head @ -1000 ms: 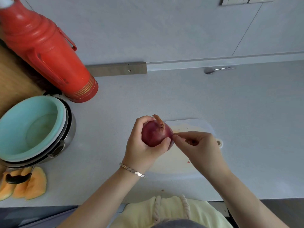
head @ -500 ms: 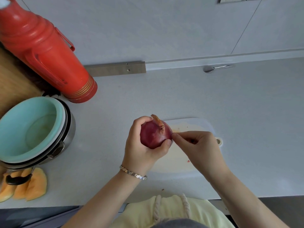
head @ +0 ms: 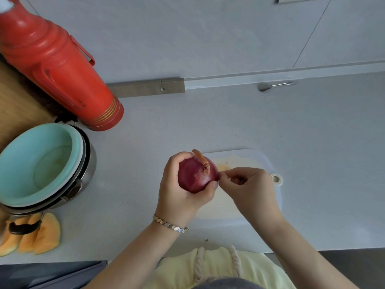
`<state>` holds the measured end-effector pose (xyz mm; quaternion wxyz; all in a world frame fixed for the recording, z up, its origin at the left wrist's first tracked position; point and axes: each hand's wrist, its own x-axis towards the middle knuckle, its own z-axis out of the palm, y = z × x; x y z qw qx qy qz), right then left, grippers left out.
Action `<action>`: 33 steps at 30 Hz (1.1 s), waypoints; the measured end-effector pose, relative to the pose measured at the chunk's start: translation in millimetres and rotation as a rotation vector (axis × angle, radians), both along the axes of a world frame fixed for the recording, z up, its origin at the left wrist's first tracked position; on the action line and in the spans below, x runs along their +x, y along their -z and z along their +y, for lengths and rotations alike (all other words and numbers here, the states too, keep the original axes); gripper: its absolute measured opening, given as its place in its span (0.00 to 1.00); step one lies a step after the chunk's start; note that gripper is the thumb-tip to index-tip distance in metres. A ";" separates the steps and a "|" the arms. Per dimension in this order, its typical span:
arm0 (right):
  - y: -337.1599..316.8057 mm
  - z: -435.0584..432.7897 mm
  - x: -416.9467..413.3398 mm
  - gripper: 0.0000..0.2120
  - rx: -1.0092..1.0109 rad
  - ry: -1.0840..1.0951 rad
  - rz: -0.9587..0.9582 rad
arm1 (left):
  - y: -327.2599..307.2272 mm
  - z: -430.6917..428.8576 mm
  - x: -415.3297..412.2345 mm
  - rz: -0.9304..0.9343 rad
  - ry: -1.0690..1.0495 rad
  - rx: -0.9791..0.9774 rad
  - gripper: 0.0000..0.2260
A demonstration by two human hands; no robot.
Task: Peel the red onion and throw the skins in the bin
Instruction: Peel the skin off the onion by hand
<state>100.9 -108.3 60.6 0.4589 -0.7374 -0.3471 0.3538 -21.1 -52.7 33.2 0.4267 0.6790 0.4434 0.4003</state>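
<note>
Pale grey counter (head: 302, 132) under a plain wall (head: 187, 38), running wide to the right, with a spoon (head: 270, 86) at the back edge. Crowded at the left: red flask (head: 58, 65), green bowl (head: 37, 163) in a pot (head: 90, 163), melon slices (head: 41, 236) near the front edge. White cutting board (head: 260, 159) mid-counter. Held above it, onion (head: 195, 176) gripped by the left hand (head: 179, 197), dry tip aimed toward the wall, long axis front-to-back. Right hand (head: 250, 188) pinching the onion's right side.

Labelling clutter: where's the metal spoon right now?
Head view, upper right: the spoon lies on the counter at the foot of the wall, beyond the cutting board.
</note>
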 end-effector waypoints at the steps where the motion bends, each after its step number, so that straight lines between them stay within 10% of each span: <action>1: 0.3 0.0 0.1 0.21 0.007 0.005 0.008 | -0.3 -0.2 0.4 -0.010 -0.004 -0.025 0.22; 11: -7.7 1.3 37.9 0.06 0.245 -0.352 -0.068 | -13.7 17.0 0.1 -0.156 0.028 -0.572 0.17; 33: -14.2 7.3 51.1 0.08 0.066 -0.757 -0.149 | -23.3 27.1 -1.0 0.156 0.332 -0.669 0.17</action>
